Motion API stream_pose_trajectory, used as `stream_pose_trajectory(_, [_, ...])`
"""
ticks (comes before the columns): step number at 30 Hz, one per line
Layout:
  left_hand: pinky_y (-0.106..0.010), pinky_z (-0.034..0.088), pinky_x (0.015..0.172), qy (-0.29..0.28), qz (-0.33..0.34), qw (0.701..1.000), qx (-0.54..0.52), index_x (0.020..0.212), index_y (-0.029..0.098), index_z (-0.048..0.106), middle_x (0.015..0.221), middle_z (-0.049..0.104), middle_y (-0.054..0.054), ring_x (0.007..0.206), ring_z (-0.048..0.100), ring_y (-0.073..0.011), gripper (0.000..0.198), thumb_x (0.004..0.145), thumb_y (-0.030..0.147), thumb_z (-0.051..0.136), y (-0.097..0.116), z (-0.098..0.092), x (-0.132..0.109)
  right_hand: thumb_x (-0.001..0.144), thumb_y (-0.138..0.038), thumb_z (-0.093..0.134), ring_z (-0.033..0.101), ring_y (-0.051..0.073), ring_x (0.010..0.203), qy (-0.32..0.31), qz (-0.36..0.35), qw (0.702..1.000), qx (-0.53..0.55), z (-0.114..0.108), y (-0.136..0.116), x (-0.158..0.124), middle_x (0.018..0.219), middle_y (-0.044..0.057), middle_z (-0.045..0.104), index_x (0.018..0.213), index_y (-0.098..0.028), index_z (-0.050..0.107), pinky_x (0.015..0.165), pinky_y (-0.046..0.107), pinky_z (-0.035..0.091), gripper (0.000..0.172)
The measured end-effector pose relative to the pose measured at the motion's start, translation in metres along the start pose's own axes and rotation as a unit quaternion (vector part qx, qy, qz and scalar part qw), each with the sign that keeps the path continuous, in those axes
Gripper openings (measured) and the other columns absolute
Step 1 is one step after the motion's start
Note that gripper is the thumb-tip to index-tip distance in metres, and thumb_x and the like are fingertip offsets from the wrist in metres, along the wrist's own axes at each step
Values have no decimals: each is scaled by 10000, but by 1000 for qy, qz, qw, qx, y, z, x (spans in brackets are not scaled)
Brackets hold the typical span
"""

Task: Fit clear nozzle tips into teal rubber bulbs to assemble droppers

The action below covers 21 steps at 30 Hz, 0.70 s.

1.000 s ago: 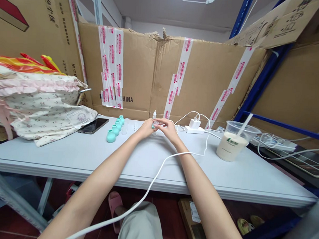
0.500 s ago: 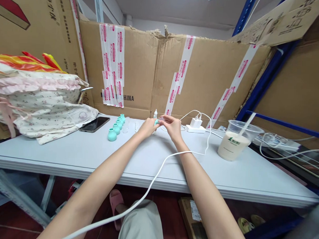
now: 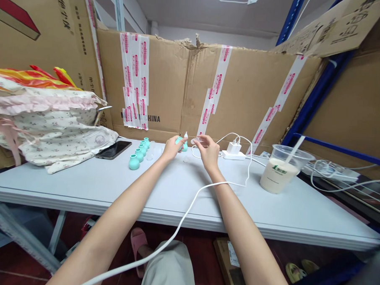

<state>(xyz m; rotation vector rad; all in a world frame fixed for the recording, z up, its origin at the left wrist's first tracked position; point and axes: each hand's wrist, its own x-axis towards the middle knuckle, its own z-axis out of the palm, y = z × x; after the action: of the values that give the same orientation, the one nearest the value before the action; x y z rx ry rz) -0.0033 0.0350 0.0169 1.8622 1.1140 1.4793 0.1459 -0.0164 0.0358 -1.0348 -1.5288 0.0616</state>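
Observation:
My left hand [image 3: 171, 148] is closed around a small teal rubber bulb [image 3: 178, 140], part of which shows above the fingers. My right hand [image 3: 210, 152] pinches a small clear plastic piece [image 3: 195, 140] between thumb and fingertips. A slight gap separates the two hands. Just behind the left fingertips stands an upright teal bulb with a white pointed nozzle [image 3: 185, 136], its lower part partly hidden. To the left, several round teal bulbs [image 3: 134, 162] with open necks form a row, and beside them are faint clear plastic pieces [image 3: 150, 153].
A white charger [image 3: 234, 147] on a power strip sits behind my right hand. Its white cable [image 3: 203, 186] crosses over my right forearm. A drink cup with straw [image 3: 277, 173] stands right; a phone [image 3: 114, 149] and floral cloth bag [image 3: 52, 128] lie left. Cardboard [image 3: 167, 82] walls the back.
My hands were together at a teal bulb and have now moved apart. The left keeps a teal bulb, while a clear piece shows in the right. The bulb with the nozzle is more exposed.

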Motion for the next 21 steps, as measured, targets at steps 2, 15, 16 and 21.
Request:
stream_pose_trajectory(2, [-215, 455, 651, -11, -6, 1000, -18, 850, 159, 508, 757, 634, -28, 640, 576, -95, 387, 817, 525, 384, -10, 1, 4, 789, -428, 515, 596, 175, 732, 8, 23, 999, -40, -1, 4, 2, 869, 45, 666, 953, -214, 638, 713, 288, 433, 296])
stream_pose_trajectory(15, [-316, 387, 839, -82, -23, 980, 182, 954, 159, 640, 998, 625, -70, 919, 531, -209, 365, 665, 380, 620, -37, -10, 6, 767, -339, 582, 598, 190, 854, -196, 107, 942, -251, 7, 38, -8, 914, 17, 673, 887, -230, 634, 704, 278, 405, 170])
stream_pose_trajectory(16, [-305, 400, 808, -92, -25, 981, 170, 955, 143, 639, 984, 631, -76, 888, 540, -203, 372, 659, 368, 624, -38, -10, 6, 768, -338, 579, 598, 190, 851, -202, 106, 939, -256, 7, 39, -8, 918, 17, 672, 883, -230, 634, 706, 281, 407, 167])
stream_pose_trajectory(21, [-286, 419, 739, -154, -18, 978, 136, 932, 134, 640, 919, 647, -66, 807, 562, -190, 333, 661, 327, 622, -42, -8, 3, 776, -287, 570, 600, 186, 846, -204, 98, 945, -238, 8, 47, -8, 926, 47, 665, 910, -209, 632, 741, 291, 420, 167])
